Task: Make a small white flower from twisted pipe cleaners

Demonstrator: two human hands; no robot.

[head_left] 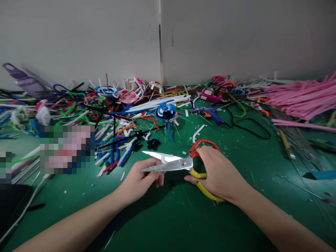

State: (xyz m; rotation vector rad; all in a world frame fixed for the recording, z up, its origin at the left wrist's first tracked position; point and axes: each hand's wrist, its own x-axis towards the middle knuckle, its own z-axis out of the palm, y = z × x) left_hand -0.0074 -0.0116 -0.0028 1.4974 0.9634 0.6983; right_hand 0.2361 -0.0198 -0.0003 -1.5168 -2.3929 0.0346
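My right hand (219, 173) grips a pair of scissors (174, 164) with one red and one yellow handle. Its blades point left and stand slightly apart. Behind and below them, my left hand (140, 180) has its fingers curled in close to the blades, which partly cover them; anything pinched there is hidden. Just beyond lies a small black pipe-cleaner flower (153, 144). Farther back is a blue and white coiled pipe-cleaner piece (166, 112) with a black centre. Cut blue and white pipe-cleaner pieces (112, 154) lie beyond my left hand.
A pink glue gun (210, 95) and a blue glue gun (215, 116) lie at the back. Pink pipe cleaners (301, 96) are heaped at the right. A purple bottle (30, 84) leans at the left, near a white cable (28, 206). A grey wall (78, 38) closes the back.
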